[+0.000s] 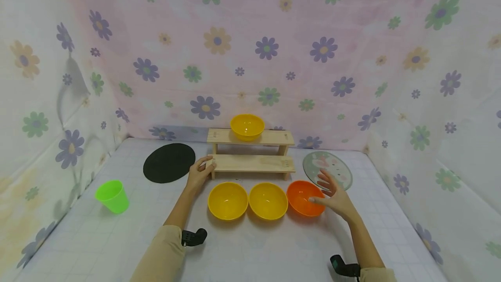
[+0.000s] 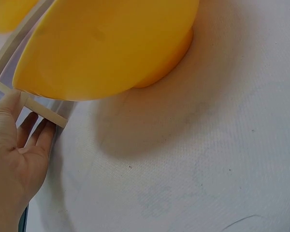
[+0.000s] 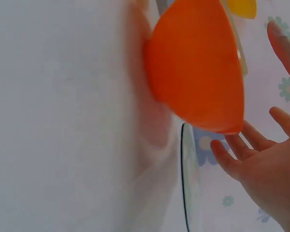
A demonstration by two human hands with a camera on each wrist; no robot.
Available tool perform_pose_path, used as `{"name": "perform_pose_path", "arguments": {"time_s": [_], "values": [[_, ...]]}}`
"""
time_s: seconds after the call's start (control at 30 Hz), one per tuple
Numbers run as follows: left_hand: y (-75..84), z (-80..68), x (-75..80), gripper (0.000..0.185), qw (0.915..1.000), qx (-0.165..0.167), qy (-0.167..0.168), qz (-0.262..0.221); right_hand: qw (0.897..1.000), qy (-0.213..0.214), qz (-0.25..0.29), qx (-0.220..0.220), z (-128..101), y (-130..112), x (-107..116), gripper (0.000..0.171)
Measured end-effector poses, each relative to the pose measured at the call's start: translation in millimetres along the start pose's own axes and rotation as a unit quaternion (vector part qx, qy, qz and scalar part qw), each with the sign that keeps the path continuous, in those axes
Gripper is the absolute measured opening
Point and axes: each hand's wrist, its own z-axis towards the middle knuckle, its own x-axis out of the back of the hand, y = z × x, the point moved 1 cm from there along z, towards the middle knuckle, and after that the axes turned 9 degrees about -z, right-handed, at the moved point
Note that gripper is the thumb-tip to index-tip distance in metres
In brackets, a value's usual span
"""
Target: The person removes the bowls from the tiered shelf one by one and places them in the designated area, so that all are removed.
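Note:
A two-step wooden shelf (image 1: 250,162) stands mid-table with a yellow bowl (image 1: 247,126) on its top step. My left hand (image 1: 200,171) holds the left end of the lower step. In the left wrist view the thumb lies on the wooden shelf (image 2: 43,111) edge and the fingers (image 2: 36,133) sit below it. In front of the shelf sit two yellow bowls (image 1: 228,200) (image 1: 268,200) and an orange bowl (image 1: 303,197). My right hand (image 1: 332,193) hovers with fingers spread at the right rim of the orange bowl (image 3: 198,72), holding nothing.
A black oval mat (image 1: 169,162) lies left of the shelf and a patterned round plate (image 1: 328,169) lies right of it, behind my right hand. A green cup (image 1: 112,196) stands tilted at the near left. Flowered cloth walls close in three sides.

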Motion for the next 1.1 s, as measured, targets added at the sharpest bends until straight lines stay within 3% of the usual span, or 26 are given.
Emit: {"name": "perform_pose_path", "arguments": {"time_s": [0.2, 0.4, 0.57, 0.9, 1.1], "values": [[0.7, -0.2, 0.5, 0.043, 0.9999, -0.010, -0.003, 0.005, 0.998, 0.007, 0.043, 0.041, 24.5, -16.0, 2.9, 0.092], [2.5, -1.2, -0.1, 0.042, 1.0000, -0.003, 0.001, -0.001, 0.995, 0.001, 0.070, 0.065, 54.4, -34.6, -8.9, 0.089], [1.6, -1.1, -0.3, 0.041, 1.0000, 0.000, 0.001, -0.009, 0.993, -0.011, 0.096, 0.068, 78.4, -48.2, -20.0, 0.084], [-0.8, -0.9, -0.4, 0.042, 0.9999, 0.001, -0.008, -0.011, 0.984, -0.017, 0.157, 0.085, 110.1, -98.4, -35.9, 0.079], [0.2, -0.2, -0.1, 0.041, 0.9999, 0.000, -0.004, -0.013, 0.979, -0.013, 0.188, 0.070, 140.3, -104.6, -52.0, 0.079]]}}
